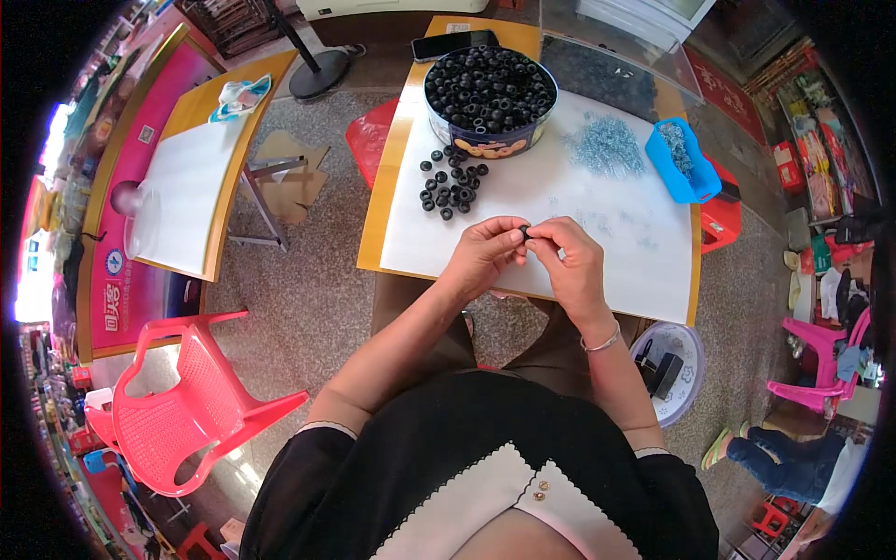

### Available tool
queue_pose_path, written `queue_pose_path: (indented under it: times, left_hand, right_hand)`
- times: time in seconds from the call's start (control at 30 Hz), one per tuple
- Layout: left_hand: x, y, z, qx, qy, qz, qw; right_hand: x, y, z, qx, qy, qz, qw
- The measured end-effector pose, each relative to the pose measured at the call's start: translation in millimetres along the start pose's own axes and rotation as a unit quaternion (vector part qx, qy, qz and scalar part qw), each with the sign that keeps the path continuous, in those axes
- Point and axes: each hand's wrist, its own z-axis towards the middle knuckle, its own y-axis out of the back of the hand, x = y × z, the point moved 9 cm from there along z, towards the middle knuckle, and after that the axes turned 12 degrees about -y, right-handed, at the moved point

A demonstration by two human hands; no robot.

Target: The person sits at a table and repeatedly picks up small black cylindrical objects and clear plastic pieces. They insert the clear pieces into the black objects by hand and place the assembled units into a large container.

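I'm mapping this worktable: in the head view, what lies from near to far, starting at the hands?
Left hand and right hand pinching a small black ring → loose black rings on the white sheet → round tin of black rings → phone.

- The small ring (525,231) pinched between the left hand (485,250) and right hand (571,254) looks matt black, probably rubber.
- At 12 o'clock, a round tin (490,142) has glossy printed metal walls.
- The white sheet (597,233) covering the table is smooth, matt paper.
- At 1 o'clock, the blue tray (674,173) is shiny plastic; the screws (607,145) beside it glint like metal.
- At 8 o'clock, the pink chair (187,401) is glossy perforated plastic.
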Motion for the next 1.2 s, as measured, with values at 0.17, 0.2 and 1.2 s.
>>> queue_pose_path:
  times: [0.17,0.2,1.2]
  left_hand:
    - [0.6,-1.1,-0.3,-0.007,0.001,-0.002,1.0]
    - [1.0,-1.0,-0.5,-0.009,0.003,0.003,1.0]
    - [-4.4,-16.6,-3.9,0.083,0.015,-0.046,0.995]
  right_hand:
    - [-6.6,-2.0,3.8,0.049,-0.015,0.046,0.998]
    - [-10.1,-2.7,5.6,0.065,-0.023,0.058,0.996]
    - [-24.1,-19.6,-2.3,0.108,0.015,0.074,0.991]
